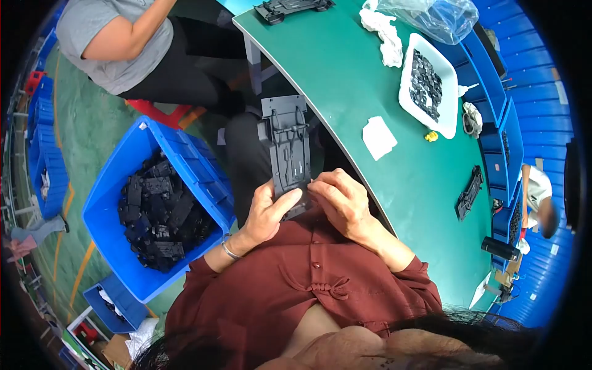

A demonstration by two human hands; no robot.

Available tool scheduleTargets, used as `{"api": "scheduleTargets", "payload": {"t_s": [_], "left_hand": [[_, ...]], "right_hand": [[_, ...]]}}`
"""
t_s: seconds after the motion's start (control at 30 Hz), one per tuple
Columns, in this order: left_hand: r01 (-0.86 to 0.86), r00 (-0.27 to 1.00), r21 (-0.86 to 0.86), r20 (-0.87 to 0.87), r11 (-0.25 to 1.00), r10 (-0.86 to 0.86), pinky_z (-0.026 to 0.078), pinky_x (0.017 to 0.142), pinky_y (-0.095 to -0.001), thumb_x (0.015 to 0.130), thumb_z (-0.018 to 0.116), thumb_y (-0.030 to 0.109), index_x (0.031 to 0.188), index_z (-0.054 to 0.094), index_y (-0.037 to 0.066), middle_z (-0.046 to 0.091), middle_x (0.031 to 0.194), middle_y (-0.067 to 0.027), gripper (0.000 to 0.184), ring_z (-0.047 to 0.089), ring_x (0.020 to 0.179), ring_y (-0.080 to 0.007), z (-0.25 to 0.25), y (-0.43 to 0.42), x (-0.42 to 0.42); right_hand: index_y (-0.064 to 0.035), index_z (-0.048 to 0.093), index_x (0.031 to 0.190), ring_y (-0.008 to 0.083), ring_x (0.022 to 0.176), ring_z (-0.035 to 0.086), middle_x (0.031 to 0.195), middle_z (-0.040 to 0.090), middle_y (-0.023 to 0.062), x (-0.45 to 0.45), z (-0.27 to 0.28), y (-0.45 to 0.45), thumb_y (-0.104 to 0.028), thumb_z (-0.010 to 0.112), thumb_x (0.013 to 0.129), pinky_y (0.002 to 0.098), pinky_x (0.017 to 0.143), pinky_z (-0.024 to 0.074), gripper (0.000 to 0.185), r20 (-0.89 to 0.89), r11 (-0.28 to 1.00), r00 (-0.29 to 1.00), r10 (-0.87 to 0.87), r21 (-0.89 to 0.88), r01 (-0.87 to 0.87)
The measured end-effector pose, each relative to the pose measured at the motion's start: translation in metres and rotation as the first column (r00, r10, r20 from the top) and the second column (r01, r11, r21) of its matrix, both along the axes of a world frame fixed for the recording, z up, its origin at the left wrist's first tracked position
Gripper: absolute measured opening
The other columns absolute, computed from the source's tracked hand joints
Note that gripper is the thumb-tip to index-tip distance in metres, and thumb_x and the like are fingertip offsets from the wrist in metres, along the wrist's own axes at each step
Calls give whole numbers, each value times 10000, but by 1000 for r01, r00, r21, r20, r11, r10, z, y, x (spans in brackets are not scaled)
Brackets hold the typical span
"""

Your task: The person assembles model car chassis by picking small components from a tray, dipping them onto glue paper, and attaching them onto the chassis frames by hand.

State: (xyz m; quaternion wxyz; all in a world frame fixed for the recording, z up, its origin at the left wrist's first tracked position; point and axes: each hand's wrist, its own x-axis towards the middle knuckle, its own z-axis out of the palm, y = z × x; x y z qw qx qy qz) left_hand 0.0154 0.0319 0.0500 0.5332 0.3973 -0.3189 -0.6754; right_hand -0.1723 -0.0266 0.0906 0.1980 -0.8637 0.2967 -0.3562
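Note:
A long black plastic chassis part [290,148] is held over my lap, its far end pointing away from me. My left hand [266,213] grips its near end, with the thumb lying on top of the part. At the near right corner, my right hand [340,200] has its fingers curled against the part's edge; whether a small piece is between those fingertips is hidden. To the left of my hands stands a blue bin [213,206] with many similar black parts [157,209] inside.
The green table [345,105] runs along the right, bearing a white tray [453,111] of small black pieces, a white paper [378,138] and another black part [470,192]. A person in grey [123,43] sits at upper left. Blue bins [509,148] line the table's far side.

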Motion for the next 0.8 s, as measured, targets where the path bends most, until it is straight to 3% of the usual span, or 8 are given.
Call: {"api": "scheduleTargets", "payload": {"t_s": [0.37, 0.53, 0.8], "left_hand": [[-43, 993, 54, -103, 998, 48, 511, 791, -233, 1014, 610, 126, 1153, 657, -40, 687, 1015, -27, 222, 605, 886, -52, 5, -3, -6], [-29, 995, 60, -89, 998, 34, 423, 657, -208, 1009, 624, 133, 1070, 664, -18, 622, 875, 42, 167, 488, 744, -10, 0, -2, -6], [-27, 995, 91, -98, 995, 36, 427, 670, -207, 1004, 628, 122, 1071, 669, -18, 625, 879, 40, 161, 494, 754, -10, 1, -3, -6]], "right_hand": [[35, 687, 953, 240, 651, 620, 826, 656, 119, -2, -7, -2, 117, 766, 672, 319, 549, 498, 304, 83, 1000, 996, 17, 15, -18], [44, 684, 933, 234, 635, 620, 801, 653, 116, -1, -5, 0, 123, 768, 655, 310, 539, 495, 300, 76, 1000, 997, 15, -18, -13], [51, 679, 916, 237, 624, 620, 783, 646, 126, -2, -11, 1, 125, 778, 644, 307, 521, 487, 298, 106, 999, 994, 1, -36, 3]]}}
